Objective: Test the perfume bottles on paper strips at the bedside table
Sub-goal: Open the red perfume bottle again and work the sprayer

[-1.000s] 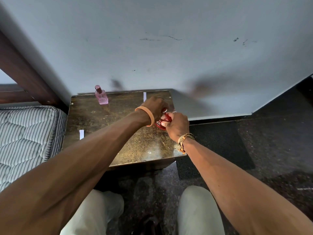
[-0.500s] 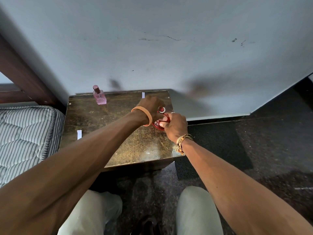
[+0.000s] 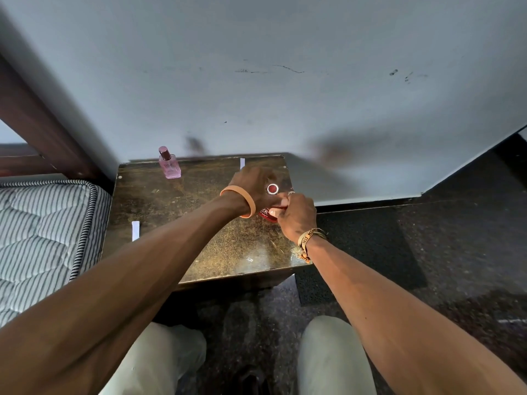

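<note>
A red perfume bottle [image 3: 267,215] stands near the right edge of the brown bedside table [image 3: 228,246]. My right hand [image 3: 296,216] grips it from the right side. My left hand [image 3: 251,185] curls round a round red cap with a silver rim [image 3: 272,189] just above the bottle; whether the cap is off the bottle is hidden. A pink perfume bottle [image 3: 169,164] stands capped at the table's back left. One white paper strip [image 3: 135,230] lies at the left edge, and another paper strip [image 3: 242,163] lies at the back edge behind my left hand.
A striped mattress [image 3: 42,238] and a dark wooden bed frame [image 3: 37,124] adjoin the table on the left. The pale wall [image 3: 285,95] rises right behind it. A dark mat [image 3: 370,246] covers the floor on the right. My knees are below the table's front edge.
My left hand has turned at the top of the red bottle, and the silver-rimmed red cap has come into view. My right hand keeps its grip on the bottle.
</note>
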The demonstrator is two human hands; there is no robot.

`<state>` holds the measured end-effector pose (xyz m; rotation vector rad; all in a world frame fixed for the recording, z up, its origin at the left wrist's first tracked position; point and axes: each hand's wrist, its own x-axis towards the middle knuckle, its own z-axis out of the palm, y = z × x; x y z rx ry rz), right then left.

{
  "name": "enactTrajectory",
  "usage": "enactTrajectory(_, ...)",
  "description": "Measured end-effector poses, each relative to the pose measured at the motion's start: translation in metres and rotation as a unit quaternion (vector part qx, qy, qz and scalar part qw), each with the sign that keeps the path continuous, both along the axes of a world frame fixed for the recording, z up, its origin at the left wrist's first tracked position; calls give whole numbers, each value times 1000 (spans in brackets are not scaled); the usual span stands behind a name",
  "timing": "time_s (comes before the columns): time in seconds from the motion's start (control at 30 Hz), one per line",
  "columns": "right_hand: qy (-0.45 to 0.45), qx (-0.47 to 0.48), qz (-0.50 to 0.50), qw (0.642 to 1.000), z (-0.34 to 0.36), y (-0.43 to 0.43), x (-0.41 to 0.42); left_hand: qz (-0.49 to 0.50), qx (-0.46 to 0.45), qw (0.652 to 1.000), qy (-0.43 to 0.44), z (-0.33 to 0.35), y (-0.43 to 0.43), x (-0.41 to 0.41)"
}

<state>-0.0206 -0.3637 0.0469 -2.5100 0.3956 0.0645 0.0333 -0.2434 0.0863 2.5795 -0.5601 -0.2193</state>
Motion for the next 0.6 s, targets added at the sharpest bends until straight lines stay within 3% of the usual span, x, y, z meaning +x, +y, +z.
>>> enactTrajectory(0.23, 11, -9, 3, 1000, 1, 1, 1, -70, 60, 995, -45, 3, -5, 2)
enactTrajectory(0.4, 8, -4, -1, 1000, 1, 0, 1, -27, 50, 997, -45, 2, -5, 1)
enactTrajectory(0.6, 12, 1, 5, 1000, 0, 0, -1, -93, 70, 992, -47, 6, -4, 2)
